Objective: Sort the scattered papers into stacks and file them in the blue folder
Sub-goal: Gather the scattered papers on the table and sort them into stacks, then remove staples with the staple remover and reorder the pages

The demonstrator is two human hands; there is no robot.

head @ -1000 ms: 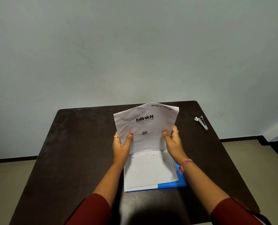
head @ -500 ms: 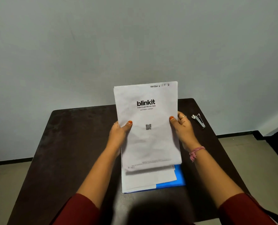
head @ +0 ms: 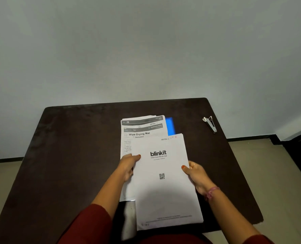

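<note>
I hold a white stack of papers (head: 165,187) with "blinkit" printed on its top sheet, lifted over the near part of the table. My left hand (head: 128,166) pinches its left edge with the thumb on top. My right hand (head: 195,173) pinches its right edge the same way. Behind and partly under it, a second paper stack (head: 141,131) headed "Wipe Drying Mat" lies on the blue folder (head: 170,125). Only a strip of the folder shows at that stack's right side.
The dark brown table (head: 75,155) stands against a pale wall. A small metal stapler (head: 210,124) lies near the table's far right corner. Beige floor shows on both sides, and a dark object stands at the right edge.
The blinkit stack has come down from upright and toward me, now lying flatter over the table's near edge. This uncovers the top of the stack on the folder. Both hands kept their grip.
</note>
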